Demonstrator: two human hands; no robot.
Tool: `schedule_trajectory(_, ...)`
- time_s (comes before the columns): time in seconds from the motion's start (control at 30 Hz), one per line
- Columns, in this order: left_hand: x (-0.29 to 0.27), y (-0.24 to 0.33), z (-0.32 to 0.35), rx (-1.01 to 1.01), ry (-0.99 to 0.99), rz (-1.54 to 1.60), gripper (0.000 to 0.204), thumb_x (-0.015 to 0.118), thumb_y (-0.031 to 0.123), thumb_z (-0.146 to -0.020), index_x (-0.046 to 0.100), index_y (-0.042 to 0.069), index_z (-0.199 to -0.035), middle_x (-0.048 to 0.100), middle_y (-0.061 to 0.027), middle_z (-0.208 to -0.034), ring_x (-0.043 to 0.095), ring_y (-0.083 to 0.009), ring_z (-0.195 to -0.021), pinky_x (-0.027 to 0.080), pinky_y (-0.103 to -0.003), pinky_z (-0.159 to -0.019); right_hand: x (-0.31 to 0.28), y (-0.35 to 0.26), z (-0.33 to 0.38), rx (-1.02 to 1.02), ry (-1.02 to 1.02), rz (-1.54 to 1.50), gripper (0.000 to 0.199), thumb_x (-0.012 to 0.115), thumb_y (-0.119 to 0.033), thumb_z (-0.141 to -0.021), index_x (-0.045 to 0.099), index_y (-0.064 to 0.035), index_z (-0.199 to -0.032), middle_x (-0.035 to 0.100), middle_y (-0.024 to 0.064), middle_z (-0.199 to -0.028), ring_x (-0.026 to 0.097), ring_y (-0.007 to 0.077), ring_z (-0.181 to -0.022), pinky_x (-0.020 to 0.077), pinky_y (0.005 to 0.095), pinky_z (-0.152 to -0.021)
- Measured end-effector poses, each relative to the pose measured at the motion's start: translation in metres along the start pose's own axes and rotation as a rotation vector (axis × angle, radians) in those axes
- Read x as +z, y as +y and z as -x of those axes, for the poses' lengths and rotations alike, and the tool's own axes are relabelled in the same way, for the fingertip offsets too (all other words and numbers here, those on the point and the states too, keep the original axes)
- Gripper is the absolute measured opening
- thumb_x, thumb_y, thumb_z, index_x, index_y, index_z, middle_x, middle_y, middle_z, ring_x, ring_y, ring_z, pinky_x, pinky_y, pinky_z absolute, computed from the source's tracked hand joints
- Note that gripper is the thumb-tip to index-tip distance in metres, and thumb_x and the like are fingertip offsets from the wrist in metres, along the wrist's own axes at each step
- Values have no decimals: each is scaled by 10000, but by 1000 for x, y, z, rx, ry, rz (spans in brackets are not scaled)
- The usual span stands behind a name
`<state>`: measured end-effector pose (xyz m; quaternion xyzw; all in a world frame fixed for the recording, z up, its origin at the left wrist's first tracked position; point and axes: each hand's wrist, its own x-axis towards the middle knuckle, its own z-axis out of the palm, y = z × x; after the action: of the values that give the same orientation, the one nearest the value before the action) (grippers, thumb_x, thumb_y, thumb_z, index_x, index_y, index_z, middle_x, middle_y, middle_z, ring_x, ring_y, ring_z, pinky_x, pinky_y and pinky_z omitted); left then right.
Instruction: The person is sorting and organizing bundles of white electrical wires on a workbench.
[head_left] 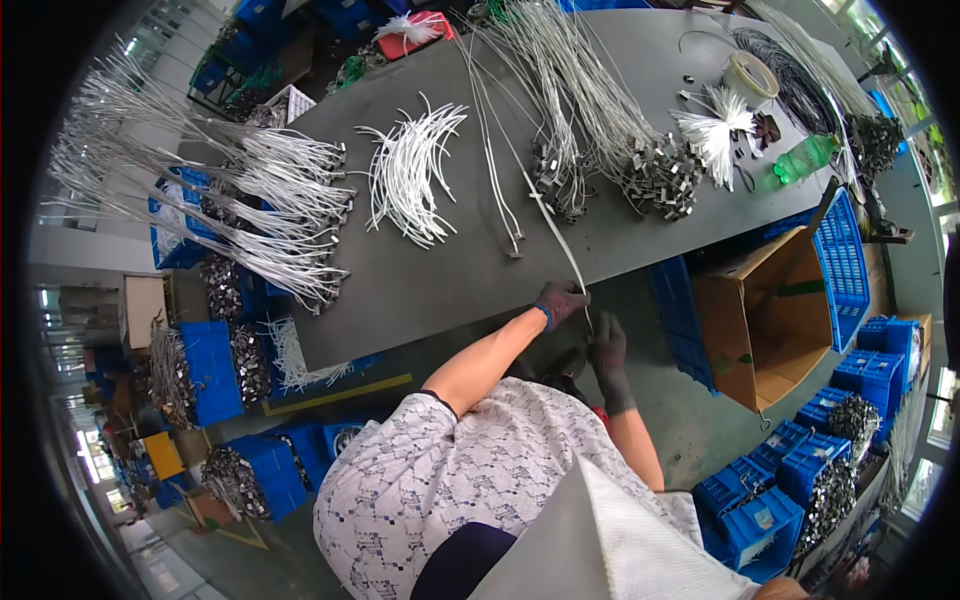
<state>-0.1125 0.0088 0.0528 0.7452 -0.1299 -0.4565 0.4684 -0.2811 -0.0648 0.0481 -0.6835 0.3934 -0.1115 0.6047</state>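
Observation:
Both my hands wear dark grey gloves. My left hand [560, 300] is at the front edge of the grey table [420, 290], closed on a thin white wire [553, 225] that runs up across the tabletop. My right hand [607, 352] is just below and right of it, off the table edge, with its fingers curled near the wire's lower end; whether it grips the wire is unclear. More long white wires with metal clips [560, 170] lie beyond on the table.
A bundle of short white wires [405, 175] and fanned bundles with clips [270, 200] lie to the left. A tape roll [750, 75] and green bottle [805, 157] lie far right. An open cardboard box [770, 320] and blue crates of metal parts [830, 470] stand on the floor.

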Motion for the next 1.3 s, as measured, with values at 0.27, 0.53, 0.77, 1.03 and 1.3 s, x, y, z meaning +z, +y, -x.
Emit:
schedule_trajectory(0.27, -116, -7, -19, -65, -402, 585, 267, 630, 202, -871, 632, 71, -1104, 688, -71, -977, 653, -177, -885, 537, -348, -778, 134, -76, -105, 214, 55, -389, 386, 442, -369, -998, 580, -9, -1004, 614, 127, -769, 597, 212, -578, 470, 352, -466)
schedule_trajectory(0.53, -187, -10, -60, -77, -193, 140, 266, 519, 232, -939, 615, 121, -1160, 688, -61, -1053, 665, -207, -966, 547, -419, -802, 148, -106, -152, 257, 116, 21, 565, 538, -444, -925, 479, -15, -1288, 652, 170, -789, 630, 265, -517, 501, 360, -432)
schedule_trajectory(0.77, -221, -127, -133, -185, 569, -48, 344, 688, 344, -800, 688, 94, -1035, 707, -126, -956, 684, -234, -858, 540, -405, -731, 91, -48, -281, -370, -95, 845, 573, 659, -364, -823, 535, 5, -1243, 687, 206, -924, 704, 321, -780, 560, 445, -636)
schedule_trajectory(1.03, -275, -88, -108, -617, 828, -592, 374, 664, 467, -747, 727, 142, -922, 706, -143, -1016, 688, -351, -942, 566, -449, -775, 58, -92, -264, -74, 116, 668, 368, 669, -320, -803, 646, -115, -1108, 685, 210, -1000, 654, 391, -955, 517, 464, -787)
schedule_trajectory(1.3, -267, -141, -144, -450, 569, -908, 257, 506, 249, -901, 702, 85, -927, 701, -110, -1012, 686, -252, -959, 563, -403, -741, 22, -56, -172, -120, -332, 921, 350, 553, -339, -906, 658, -17, -994, 675, 220, -899, 648, 410, -896, 500, 477, -759)
